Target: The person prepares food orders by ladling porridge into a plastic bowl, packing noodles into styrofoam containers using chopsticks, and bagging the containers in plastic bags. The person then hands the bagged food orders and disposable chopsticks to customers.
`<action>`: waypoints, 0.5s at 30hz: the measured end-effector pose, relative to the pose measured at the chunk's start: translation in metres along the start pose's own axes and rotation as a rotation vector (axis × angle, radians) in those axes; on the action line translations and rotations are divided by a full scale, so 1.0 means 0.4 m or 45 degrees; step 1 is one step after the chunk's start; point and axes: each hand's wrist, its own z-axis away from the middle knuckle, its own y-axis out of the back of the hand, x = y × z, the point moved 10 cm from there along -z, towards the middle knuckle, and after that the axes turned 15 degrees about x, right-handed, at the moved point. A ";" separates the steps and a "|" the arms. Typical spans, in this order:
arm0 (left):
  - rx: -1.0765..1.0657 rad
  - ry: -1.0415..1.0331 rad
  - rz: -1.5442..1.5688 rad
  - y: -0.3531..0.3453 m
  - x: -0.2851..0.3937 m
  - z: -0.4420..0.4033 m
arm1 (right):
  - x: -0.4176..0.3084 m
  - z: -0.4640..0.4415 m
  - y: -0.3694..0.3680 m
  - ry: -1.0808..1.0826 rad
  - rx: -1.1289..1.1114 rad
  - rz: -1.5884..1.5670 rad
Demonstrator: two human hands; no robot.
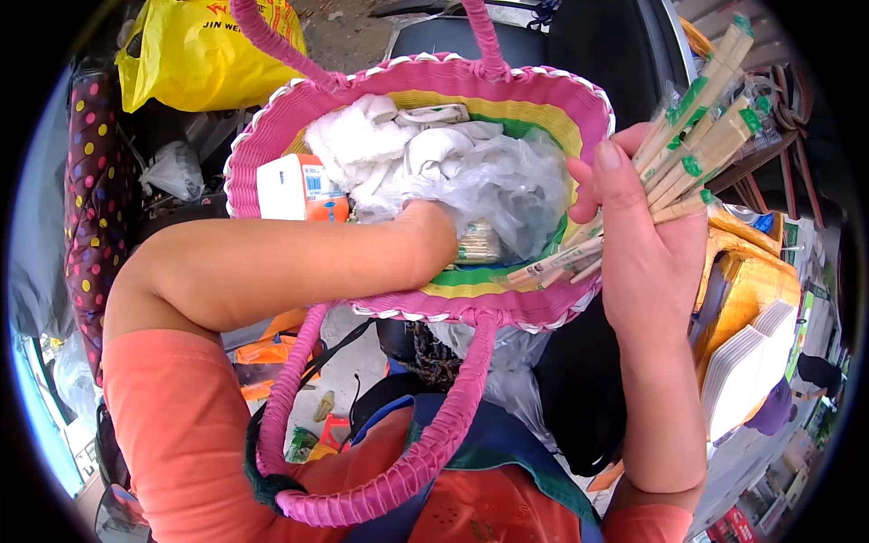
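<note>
In my right hand point(638, 231) is a bundle of wrapped disposable chopsticks point(701, 136), fanned out, with green print on their sleeves. Its thumb presses over them, and their lower ends reach over the rim of a woven pink, yellow and green basket point(593, 113). My left hand point(432, 231) is down inside the basket, its fingers hidden. Beside it lie a clear plastic bag point(520, 185) and a packed bunch of thin wooden sticks point(478, 244). White cloths point(362, 140) and a white and orange box point(294, 187) are also in the basket.
One pink basket handle point(398, 489) loops toward my body; the other point(489, 41) rises at the far side. A yellow plastic bag point(213, 54) is at upper left, by a dotted dark roll point(88, 226). Stacked white foam containers point(747, 362) stand at right.
</note>
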 end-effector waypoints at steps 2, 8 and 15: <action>0.138 0.020 -0.118 0.000 -0.013 0.007 | -0.009 0.002 0.000 0.033 0.001 -0.028; 0.623 0.174 0.162 0.106 -0.085 0.022 | -0.010 0.005 0.001 0.066 -0.038 0.017; 0.632 -0.131 -0.044 0.063 0.000 0.041 | -0.014 0.008 -0.014 0.110 -0.089 0.119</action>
